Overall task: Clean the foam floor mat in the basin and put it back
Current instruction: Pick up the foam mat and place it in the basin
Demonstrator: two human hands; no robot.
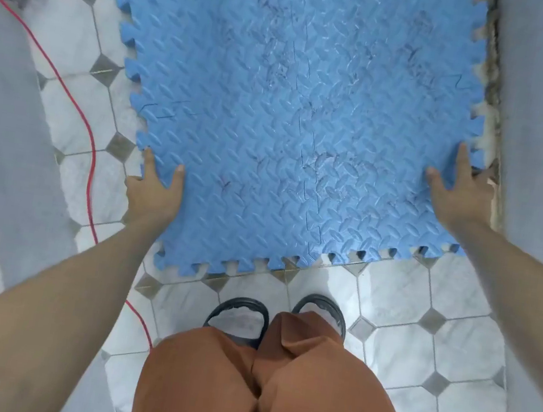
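Observation:
A large blue foam floor mat (282, 114) with toothed puzzle edges and dark scuff marks lies on the tiled floor in front of me. My left hand (156, 190) grips its left edge, thumb on top and fingers along the side. At the mat's right edge, next to the wall, my right hand (458, 196) holds on with fingers spread over the surface. The mat's near edge looks slightly raised off the tiles. No basin is in view.
White octagonal floor tiles (419, 329) surround the mat. A red cable (91, 161) runs along the floor at the left beside a grey wall. A grey wall with a crumbling base (493, 107) borders the right. My feet in dark sandals (248, 317) stand just below the mat.

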